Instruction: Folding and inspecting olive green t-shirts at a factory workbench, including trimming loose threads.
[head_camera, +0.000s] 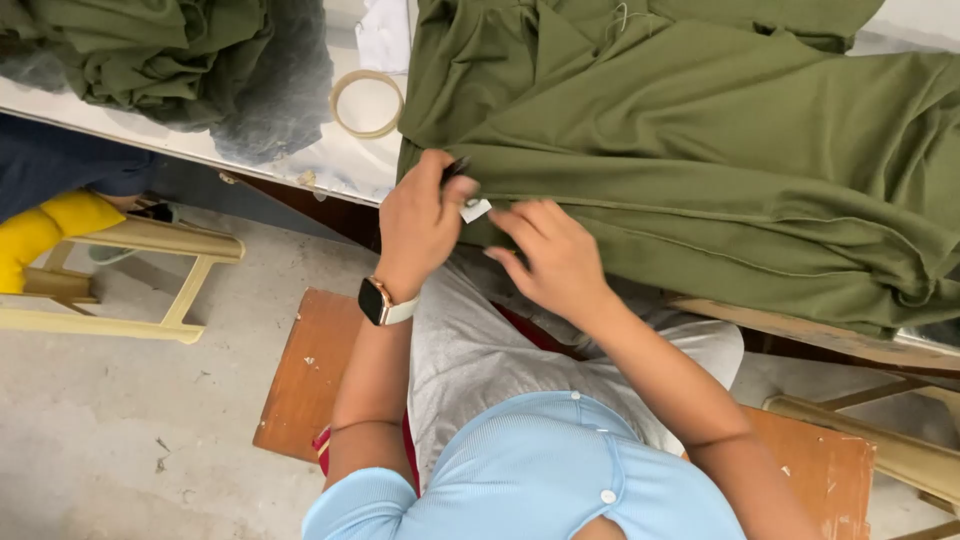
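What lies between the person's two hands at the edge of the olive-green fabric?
In the head view, a small white tag lies on the olive-green fabric, between the left hand and the right hand.

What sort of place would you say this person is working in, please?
Probably a garment workshop: olive green fabric is spread over a table, another fabric pile lies nearby, and both hands work at a small white tag.

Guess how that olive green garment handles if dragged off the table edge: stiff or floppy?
Likely floppy: the olive green garment lies in soft folds and drapes over the table edge. It probably bunches rather than slides as one piece, since ridges already gather near the left hand and right hand.
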